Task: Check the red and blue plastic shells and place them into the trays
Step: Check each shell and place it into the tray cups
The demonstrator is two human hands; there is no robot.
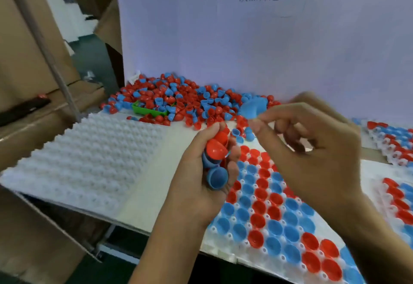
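My left hand (pixel 201 172) grips a bunch of shells, with a red shell (pixel 215 147) on top and a blue shell (pixel 218 178) below it. Up at the right, my right hand (pixel 312 147) pinches a single blue shell (pixel 253 108) between thumb and fingers. Both hands hover over a white tray (pixel 273 212) whose pockets hold rows of red and blue shells. A large heap of loose red and blue shells (pixel 178 100) lies against the back wall.
An unfilled white dimpled tray (pixel 89 156) lies at the left. A small green box (pixel 149 108) sits in the heap. More filled trays (pixel 393 145) stand at the right edge. Cardboard boxes (pixel 26 60) and a metal post flank the left side; a white board backs the table.
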